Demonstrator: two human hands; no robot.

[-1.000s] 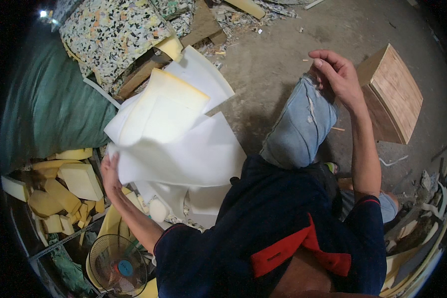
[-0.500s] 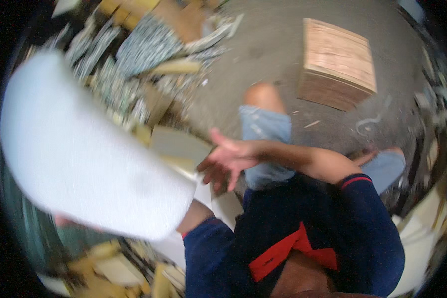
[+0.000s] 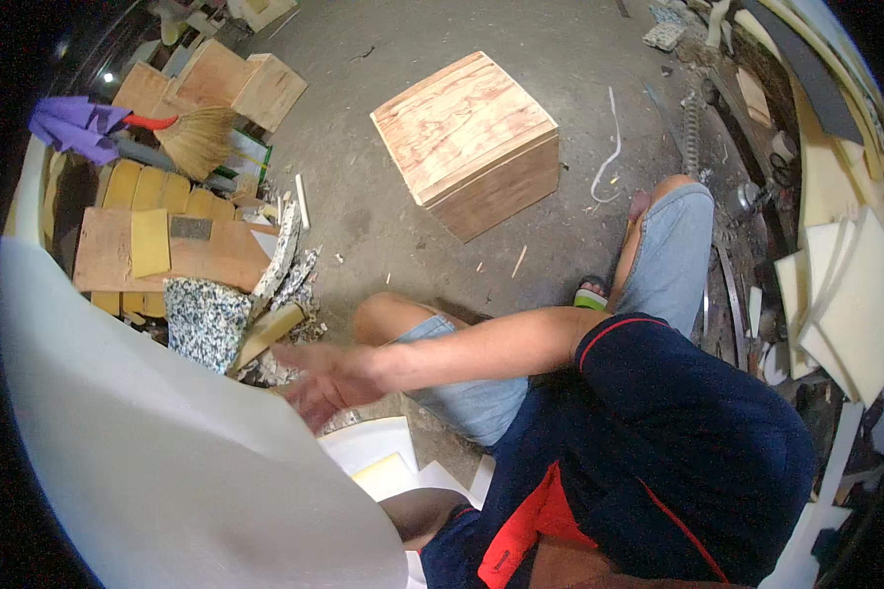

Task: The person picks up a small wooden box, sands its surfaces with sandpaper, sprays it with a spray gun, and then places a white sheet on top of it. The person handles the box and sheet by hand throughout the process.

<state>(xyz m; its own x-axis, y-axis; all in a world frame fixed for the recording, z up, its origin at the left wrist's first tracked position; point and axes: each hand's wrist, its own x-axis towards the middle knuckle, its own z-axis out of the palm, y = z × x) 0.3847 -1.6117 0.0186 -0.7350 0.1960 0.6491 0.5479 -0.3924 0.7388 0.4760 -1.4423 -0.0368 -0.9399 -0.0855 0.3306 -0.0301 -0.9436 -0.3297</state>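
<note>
A large white sheet (image 3: 196, 442), which looks like soft foam, fills the lower left of the head view, close to the camera. My left arm (image 3: 424, 512) reaches behind it, so the left hand and its grip are hidden. Beside the sheet's upper right edge is my right hand (image 3: 332, 385), blurred by motion. Its fingers are spread with nothing in them, and I cannot tell whether they touch the sheet. White and yellow foam pieces (image 3: 371, 444) lie below that hand, near my bent knee.
A wooden box (image 3: 471, 133) stands on the grey floor ahead. At left are a straw broom (image 3: 198, 142), a purple cloth (image 3: 77, 128), a wooden board (image 3: 98, 250) and a speckled foam block (image 3: 204, 319). Cream foam sheets (image 3: 859, 294) lean at right, beside a metal spring (image 3: 690, 133).
My view has swung left, so the box appears further left. The white sheet has come lower and closer, hiding the left fingertips seen before. My right hand has moved left to the sheet's edge.
</note>
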